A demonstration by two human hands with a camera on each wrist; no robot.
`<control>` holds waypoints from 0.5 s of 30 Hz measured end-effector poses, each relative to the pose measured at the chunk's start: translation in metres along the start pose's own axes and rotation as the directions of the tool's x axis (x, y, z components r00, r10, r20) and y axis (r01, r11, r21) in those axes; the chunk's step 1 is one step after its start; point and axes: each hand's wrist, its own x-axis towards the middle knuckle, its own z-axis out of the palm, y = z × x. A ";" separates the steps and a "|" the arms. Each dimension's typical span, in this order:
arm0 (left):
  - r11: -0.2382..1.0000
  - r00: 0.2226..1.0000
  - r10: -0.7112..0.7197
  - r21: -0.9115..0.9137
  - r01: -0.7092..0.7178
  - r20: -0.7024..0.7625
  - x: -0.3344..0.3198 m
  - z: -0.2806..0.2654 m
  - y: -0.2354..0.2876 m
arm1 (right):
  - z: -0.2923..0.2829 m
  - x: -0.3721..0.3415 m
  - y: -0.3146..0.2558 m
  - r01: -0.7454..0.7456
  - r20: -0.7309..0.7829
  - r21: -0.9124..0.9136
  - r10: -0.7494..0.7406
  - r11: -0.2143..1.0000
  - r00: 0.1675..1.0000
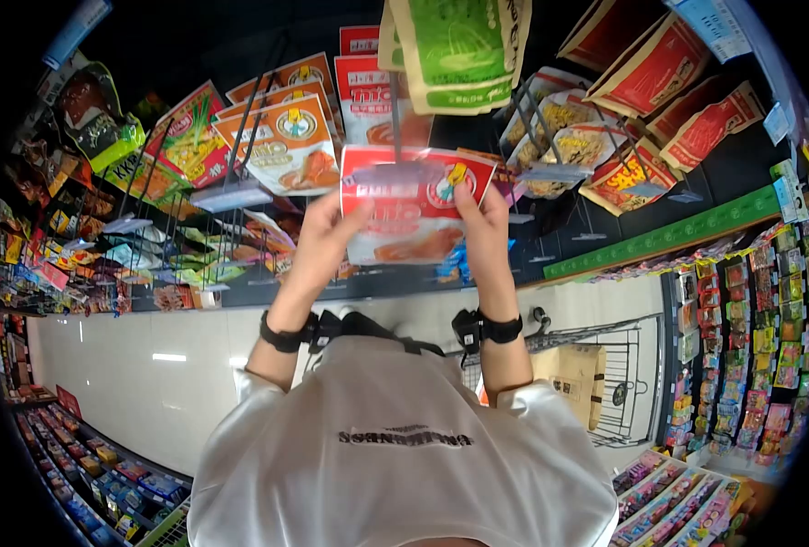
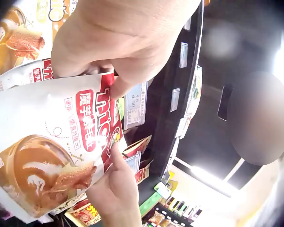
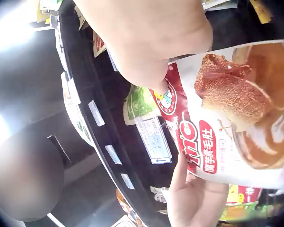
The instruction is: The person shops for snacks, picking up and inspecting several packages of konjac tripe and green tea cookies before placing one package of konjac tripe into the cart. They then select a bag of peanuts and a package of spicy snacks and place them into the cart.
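Both hands hold a red and white snack bag (image 1: 391, 239) in front of the hanging display, its printed front facing up. My left hand (image 1: 321, 239) pinches its left edge, the thumb lying over the front. At the right edge, my right hand (image 1: 485, 228) grips the bag with its thumb beside the round logo. Large prints of a cup and a brown, textured food piece show on the bag (image 2: 42, 142) in the left wrist view. A clear tag holder (image 1: 400, 175) at a peg's end overlaps the bag's upper part in the head view.
Similar red bags (image 1: 365, 96) hang behind, with orange and white bags (image 1: 286, 137) on the left. Green bags (image 1: 464, 55) hang above, and red-brown bags (image 1: 651, 68) to the right. Metal pegs jut outward. A shopping cart (image 1: 619, 365) holding a paper bag (image 1: 573, 378) stands at the right.
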 end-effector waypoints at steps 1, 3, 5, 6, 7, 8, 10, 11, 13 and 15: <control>0.999 1.000 -0.008 0.039 0.009 -0.009 -0.002 -0.001 -0.005 | -0.004 0.001 0.007 0.070 0.040 -0.070 -0.068 0.995 0.997; 0.999 0.999 0.015 -0.039 -0.017 -0.052 -0.005 0.004 -0.006 | -0.008 -0.004 0.010 -0.029 0.046 -0.041 0.031 0.999 0.998; 0.998 0.996 0.010 -0.066 -0.016 -0.089 -0.006 0.006 -0.003 | -0.001 0.000 0.009 0.060 0.051 -0.025 -0.059 0.998 0.997; 0.996 0.993 0.008 -0.082 -0.017 -0.114 -0.005 0.007 -0.002 | -0.003 0.003 0.011 0.044 0.065 -0.040 -0.041 0.998 0.997; 0.995 0.990 0.007 -0.098 -0.021 -0.139 -0.002 0.008 0.000 | -0.004 0.008 0.012 0.030 0.079 -0.056 -0.025 0.998 0.997; 0.993 0.987 0.017 -0.116 -0.036 -0.159 0.001 0.008 0.000 | -0.003 0.014 0.012 0.039 0.108 -0.061 -0.032 0.997 0.994; 0.990 0.979 0.061 -0.111 -0.084 -0.193 0.008 0.004 -0.008 | 0.006 0.019 0.004 0.053 0.096 -0.065 -0.047 0.996 0.994; 0.988 0.974 0.084 -0.108 -0.109 -0.211 0.012 0.002 -0.011 | 0.011 0.022 0.001 0.061 0.092 -0.066 -0.055 0.996 0.994; 0.985 0.971 0.082 -0.128 -0.113 -0.223 0.019 0.003 -0.010 | 0.014 0.027 0.001 0.111 0.115 -0.044 -0.105 0.993 0.988; 0.986 0.970 0.083 -0.122 -0.113 -0.229 0.024 0.004 -0.011 | 0.013 0.032 0.007 0.123 0.121 -0.053 -0.116 0.991 0.986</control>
